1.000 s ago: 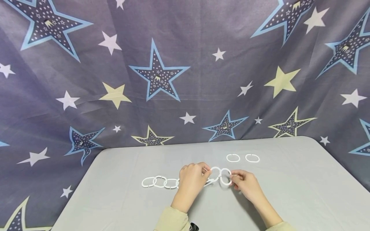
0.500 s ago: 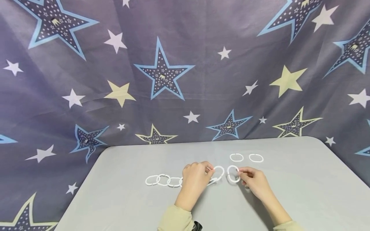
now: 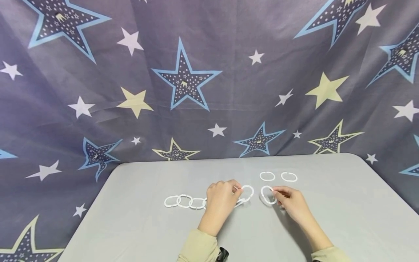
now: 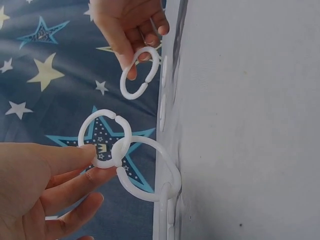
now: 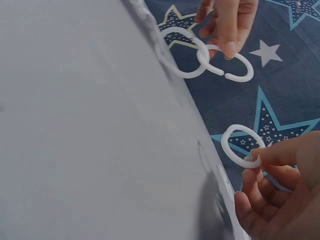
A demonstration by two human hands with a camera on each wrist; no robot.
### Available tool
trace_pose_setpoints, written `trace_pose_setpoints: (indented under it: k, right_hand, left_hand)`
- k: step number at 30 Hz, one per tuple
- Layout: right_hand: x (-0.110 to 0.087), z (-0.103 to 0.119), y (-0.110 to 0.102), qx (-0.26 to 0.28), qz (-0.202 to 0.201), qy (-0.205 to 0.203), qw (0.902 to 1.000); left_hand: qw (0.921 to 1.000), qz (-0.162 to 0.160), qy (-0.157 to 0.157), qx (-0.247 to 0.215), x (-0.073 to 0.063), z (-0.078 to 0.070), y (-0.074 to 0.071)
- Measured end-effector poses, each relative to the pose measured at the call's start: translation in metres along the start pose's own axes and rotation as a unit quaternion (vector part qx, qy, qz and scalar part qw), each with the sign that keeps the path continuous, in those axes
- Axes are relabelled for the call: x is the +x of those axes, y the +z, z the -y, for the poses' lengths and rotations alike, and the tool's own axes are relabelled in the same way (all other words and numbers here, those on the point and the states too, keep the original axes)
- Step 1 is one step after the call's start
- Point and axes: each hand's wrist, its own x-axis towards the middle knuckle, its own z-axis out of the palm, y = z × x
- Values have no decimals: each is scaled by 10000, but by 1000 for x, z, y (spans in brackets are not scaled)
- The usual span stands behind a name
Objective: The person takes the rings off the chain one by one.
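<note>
My left hand (image 3: 222, 198) pinches the end link (image 4: 82, 131) of a white plastic chain between thumb and fingertips. A small gap shows in that link's side, and a second link (image 4: 150, 142) hangs from it. The rest of the chain (image 3: 184, 201) trails left across the table, partly hidden behind the left hand. To the right, my right hand (image 3: 292, 203) pinches a single loose white link (image 5: 230, 150) by its edge. This link is held up, apart from the chain, with open space between the two in both wrist views.
Two more loose white links, one (image 3: 267, 176) beside the other (image 3: 289, 177), lie on the table behind the right hand. The grey table (image 3: 137, 233) ends at the back against a dark curtain (image 3: 196, 134) printed with stars.
One second ago the right hand's link touched the chain's end link; it has since moved right, away from it, and turned. The left hand keeps its pinch on the chain.
</note>
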Motion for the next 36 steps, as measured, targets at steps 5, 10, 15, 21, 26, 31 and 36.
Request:
trace_pose_setpoints:
  k: [5, 10, 15, 21, 26, 31, 36]
  right_hand:
    - [1, -1, -2, -390, -19, -211, 9990]
    - [7, -1, -9, -675, 77, -468, 9966]
    - [14, 0, -14, -1278, 77, -762, 9888]
    - [23, -3, -26, -1772, 99, -927, 9798]
    - [32, -7, -36, -1871, 154, -1049, 9766]
    - [41, -14, -49, -1938, 229, -1076, 9749]
    - [52, -22, -62, -2078, 325, -1146, 9709]
  left_hand:
    - [9999, -95, -6, 103, 1, -1, -2]
    - [9998, -143, -43, 131, 3, -1, -1]
    - [9997, -154, -107, 124, 2, -1, -2]
    - [9997, -114, -198, 88, 1, -3, -3]
    - [9994, -128, -309, 56, -1, -4, -4]
    - [9990, -90, -427, -121, -1, -4, -4]
    - [9990, -66, -405, -174, -1, -2, -3]
